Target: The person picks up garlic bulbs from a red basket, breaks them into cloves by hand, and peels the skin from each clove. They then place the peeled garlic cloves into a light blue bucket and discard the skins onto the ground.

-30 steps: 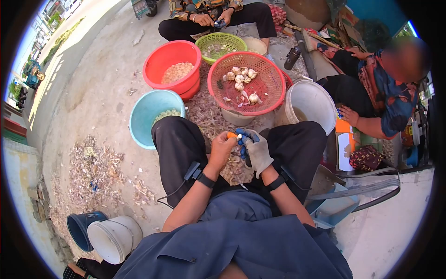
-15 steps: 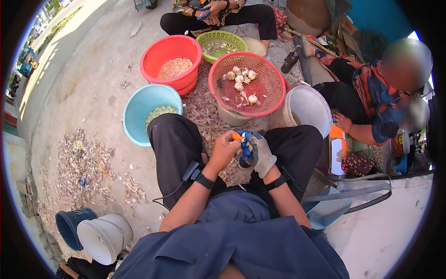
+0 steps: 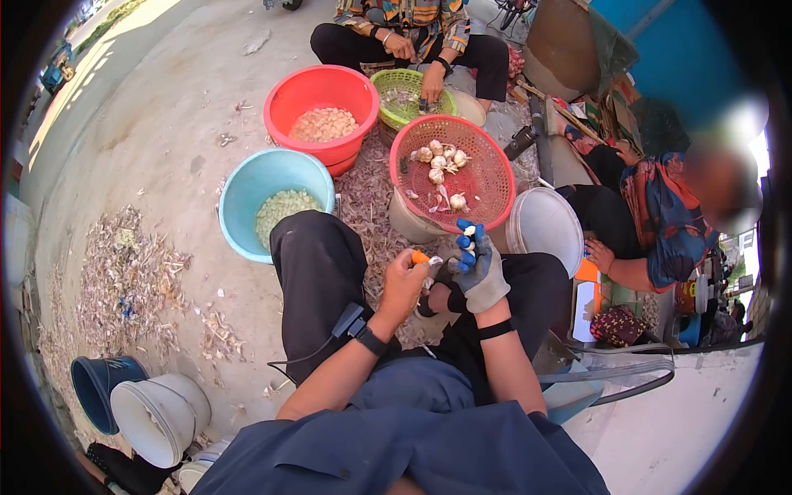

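My left hand [image 3: 403, 289], bare with an orange cover on a finger, is closed in a pinch. A small whitish piece of garlic [image 3: 435, 261] shows at its fingertips, partly hidden. My right hand [image 3: 480, 274] wears a grey glove with blue fingers, raised and curled around white garlic cloves [image 3: 469, 232]. The hands are apart, above my knees. Just beyond them, a red colander [image 3: 493, 191] holds several whole garlic bulbs [image 3: 437, 176]. To the left, a light-blue tub [image 3: 235, 206] contains pale peeled cloves [image 3: 285, 206].
A red tub [image 3: 285, 91] of cloves and a green basket [image 3: 448, 106] stand further off. Beside my right knee is a white bucket [image 3: 544, 223]. Garlic skins [image 3: 132, 280] litter the floor. One person [image 3: 404, 33] sits opposite, another person [image 3: 660, 198] at the right.
My hands have separated; the gloved right one has lifted and turned, showing cloves in its fingers. The person opposite has reached a hand into the green basket. The view has shifted slightly.
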A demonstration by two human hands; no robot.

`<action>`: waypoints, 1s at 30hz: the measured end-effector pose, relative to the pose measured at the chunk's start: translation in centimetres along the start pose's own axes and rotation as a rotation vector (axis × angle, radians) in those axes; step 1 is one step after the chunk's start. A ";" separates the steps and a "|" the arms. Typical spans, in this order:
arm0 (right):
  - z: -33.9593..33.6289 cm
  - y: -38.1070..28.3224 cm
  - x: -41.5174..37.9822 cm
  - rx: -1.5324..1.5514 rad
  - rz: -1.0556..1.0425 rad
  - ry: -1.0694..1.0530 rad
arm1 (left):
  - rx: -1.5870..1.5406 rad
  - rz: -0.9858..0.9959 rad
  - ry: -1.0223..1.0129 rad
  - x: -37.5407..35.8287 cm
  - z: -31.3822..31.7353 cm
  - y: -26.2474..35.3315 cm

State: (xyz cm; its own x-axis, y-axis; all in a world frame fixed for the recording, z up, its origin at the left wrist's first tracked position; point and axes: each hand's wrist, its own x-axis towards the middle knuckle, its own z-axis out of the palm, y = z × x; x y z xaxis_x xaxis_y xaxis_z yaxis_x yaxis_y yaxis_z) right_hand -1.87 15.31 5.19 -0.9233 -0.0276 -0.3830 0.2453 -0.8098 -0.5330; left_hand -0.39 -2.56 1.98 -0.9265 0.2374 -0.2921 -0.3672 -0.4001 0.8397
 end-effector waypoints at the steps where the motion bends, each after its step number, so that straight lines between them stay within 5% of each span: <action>1: 0.1 -0.3 0.6 0.013 -0.006 0.027 | -0.012 -0.026 -0.005 0.0 0.1 -0.4; 7: 5.2 -1.3 6.3 -0.084 -0.017 0.091 | 0.077 -0.012 -0.005 0.6 0.3 -2.7; 16: 21.6 -0.1 22.1 -0.239 -0.104 0.036 | 0.149 -0.048 -0.058 1.5 0.5 -3.5; 25: 9.1 -4.0 16.0 -0.285 0.013 0.000 | -0.012 -0.057 0.019 2.1 0.0 -2.5; 30: 2.9 -2.5 5.2 -0.475 -0.124 0.284 | -0.383 -0.128 0.153 3.2 0.3 -0.1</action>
State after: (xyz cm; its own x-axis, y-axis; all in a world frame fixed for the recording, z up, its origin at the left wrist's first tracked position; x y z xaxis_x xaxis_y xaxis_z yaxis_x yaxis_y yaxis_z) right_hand -8.12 15.45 6.73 -0.8539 0.2634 -0.4487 0.3064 -0.4424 -0.8428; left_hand -3.26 -1.46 1.12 -0.8627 0.1840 -0.4710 -0.4571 -0.6822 0.5706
